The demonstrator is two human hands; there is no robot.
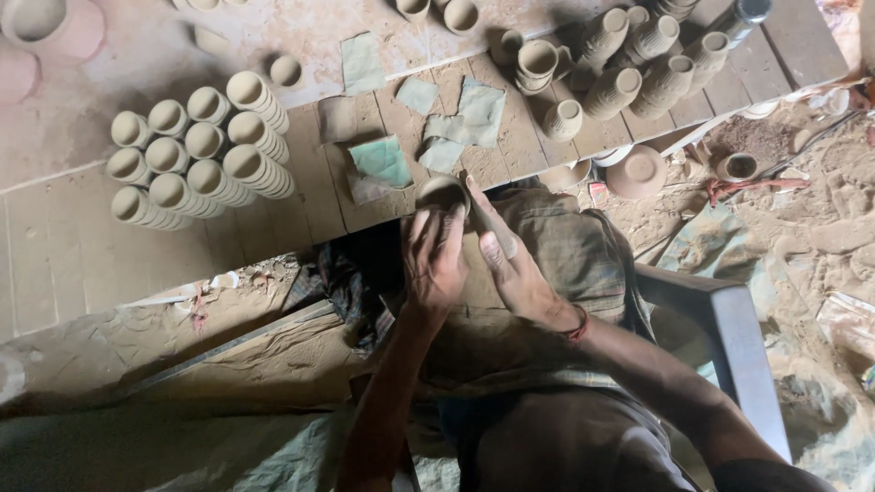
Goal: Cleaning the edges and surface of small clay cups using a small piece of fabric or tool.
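We've got one small unfired tan clay cup [444,192] at frame centre, left hand [434,260] wrapped round it, right hand [512,264] flat-open w/ fingers against its side; stacked finished clay cups [202,150] upper left, approx. dozens done, this one unfinished.

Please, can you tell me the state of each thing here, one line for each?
Small brown clay cup: held in both hands.
Left hand: gripping the cup.
Right hand: fingers straight against the cup.
Pale clay cups in stacks: lying sideways on the wooden board.
Green paper squares: lying flat.
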